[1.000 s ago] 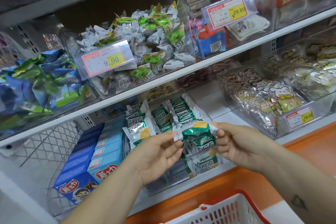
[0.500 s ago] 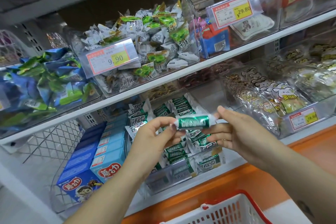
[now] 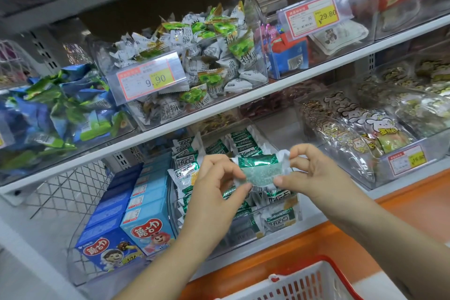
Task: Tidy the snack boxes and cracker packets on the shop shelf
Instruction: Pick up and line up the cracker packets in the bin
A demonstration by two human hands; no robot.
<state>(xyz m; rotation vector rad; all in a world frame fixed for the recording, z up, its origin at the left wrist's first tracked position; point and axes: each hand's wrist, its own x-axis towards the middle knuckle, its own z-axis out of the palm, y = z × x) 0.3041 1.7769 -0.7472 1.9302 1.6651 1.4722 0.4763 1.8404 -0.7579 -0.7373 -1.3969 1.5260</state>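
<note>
A green-and-white cracker packet (image 3: 260,169) is held up in front of the lower shelf. My left hand (image 3: 214,192) pinches its left end and my right hand (image 3: 314,173) pinches its right end. Behind and under it a clear bin (image 3: 246,231) holds several more green cracker packets (image 3: 243,143), some upright, some lying loose. To the left stand rows of blue snack boxes (image 3: 146,224) and darker blue boxes (image 3: 107,248) in a wire-sided tray.
The upper shelf carries a clear bin of white-and-green sweets (image 3: 194,61) with a price tag (image 3: 151,79), and blue-green bags (image 3: 48,107) at left. Clear bins of bagged snacks (image 3: 360,134) sit at right. A red-and-white basket (image 3: 302,282) is below.
The packet has been turned between my hands from edge-on to showing its flat green face. Both hands have stayed at about the same height over the bin.
</note>
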